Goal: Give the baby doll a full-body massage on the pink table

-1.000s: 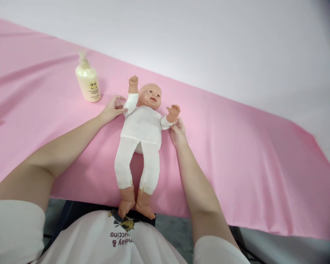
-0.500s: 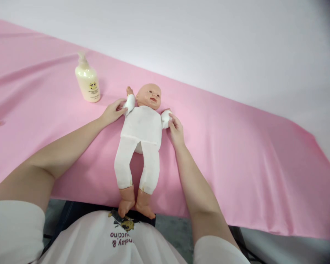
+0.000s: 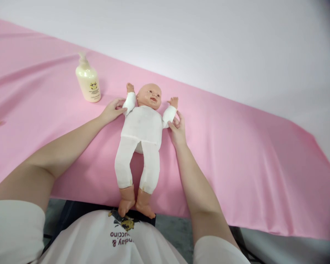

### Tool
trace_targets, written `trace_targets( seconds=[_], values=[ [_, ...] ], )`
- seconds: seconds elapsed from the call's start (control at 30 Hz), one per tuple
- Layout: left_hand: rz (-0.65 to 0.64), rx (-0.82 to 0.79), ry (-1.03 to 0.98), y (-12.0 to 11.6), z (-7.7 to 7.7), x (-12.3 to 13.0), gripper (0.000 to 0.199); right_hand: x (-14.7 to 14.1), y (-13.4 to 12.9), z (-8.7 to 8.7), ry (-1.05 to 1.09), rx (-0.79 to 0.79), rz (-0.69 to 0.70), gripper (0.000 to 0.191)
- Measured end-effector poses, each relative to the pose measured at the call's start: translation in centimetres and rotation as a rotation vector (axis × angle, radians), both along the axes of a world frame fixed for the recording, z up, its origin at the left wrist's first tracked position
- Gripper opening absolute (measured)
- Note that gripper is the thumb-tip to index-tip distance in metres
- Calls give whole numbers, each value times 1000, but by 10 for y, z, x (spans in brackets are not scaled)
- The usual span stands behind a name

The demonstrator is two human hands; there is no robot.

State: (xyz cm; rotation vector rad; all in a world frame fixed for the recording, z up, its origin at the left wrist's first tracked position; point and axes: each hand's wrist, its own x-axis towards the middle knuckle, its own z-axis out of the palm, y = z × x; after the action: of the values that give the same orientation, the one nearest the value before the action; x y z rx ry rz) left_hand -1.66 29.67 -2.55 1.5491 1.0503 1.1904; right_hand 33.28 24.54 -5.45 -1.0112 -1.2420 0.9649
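Observation:
A baby doll [image 3: 141, 124] lies on its back on the pink cloth, head away from me and bare feet by the near edge. White fabric covers its body, arms and legs. The fingers of my left hand [image 3: 114, 110] are closed on the upper arm at the picture's left. On the other side, my right hand [image 3: 178, 131] pinches the opposite arm near the elbow, thumb in front and fingers behind. Both doll arms point up beside the head, their small hands showing.
A pump bottle [image 3: 88, 82] of pale yellow liquid stands beyond my left hand. The pink cloth [image 3: 236, 157] drapes over the table and has folds at the right. Behind it is a white surface [image 3: 209, 44]. My shirt front is close to the doll's feet.
The doll's arm in my right hand has swung upward and outward, so its small hand now shows fully. My right hand has shifted slightly with it. My left hand has barely moved.

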Motion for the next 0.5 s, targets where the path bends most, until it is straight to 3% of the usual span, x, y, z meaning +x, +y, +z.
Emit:
trace_targets(
  seconds=[0.1, 0.2, 0.4, 0.5],
  values=[
    [-31, -15, -132, 2, 1, 0, 66, 2, 1, 1, 66, -21, 0, 83],
    [-66, -72, -224, 2, 3, 0, 70, 4, 2, 1, 126, -26, 20, 66],
    [-116, -150, -301, -3, 6, 1, 51, 6, 3, 0, 134, -23, -2, 40],
    [-146, -158, -298, -5, 6, 1, 43, 7, 1, 1, 32, -65, 20, 28]
  ],
)
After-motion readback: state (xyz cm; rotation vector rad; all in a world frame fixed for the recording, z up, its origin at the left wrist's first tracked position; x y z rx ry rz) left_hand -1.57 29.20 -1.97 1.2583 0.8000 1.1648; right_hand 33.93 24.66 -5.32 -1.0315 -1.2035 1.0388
